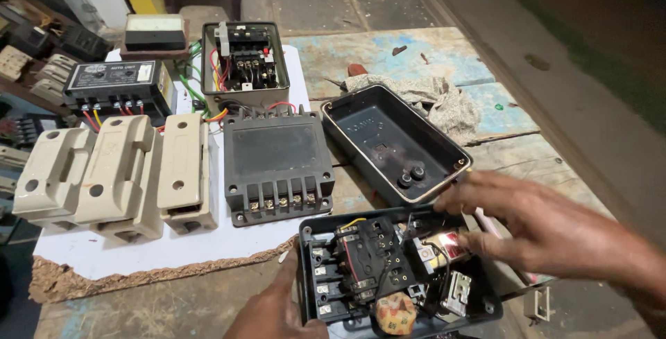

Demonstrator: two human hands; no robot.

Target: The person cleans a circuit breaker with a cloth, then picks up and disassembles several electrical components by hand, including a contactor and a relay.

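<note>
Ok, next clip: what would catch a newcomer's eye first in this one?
Nearest the camera, both hands work on an opened black electrical box full of terminals and wiring: the left hand steadies its near-left edge, the right hand reaches over its right side. Just behind lies an empty black plastic cover, upturned. To the left, three cream ceramic fuse carriers sit on a white board.

Worn wooden bench (388,55), blue paint patchy. White board (173,245) laid on left part, edge ragged. Crumpled rag (444,103) laid at back right. Empty black lid (392,141) set beside rag. Open black switch box (388,270) rested at near edge. Small metal bracket (538,304) seen at right edge.
</note>
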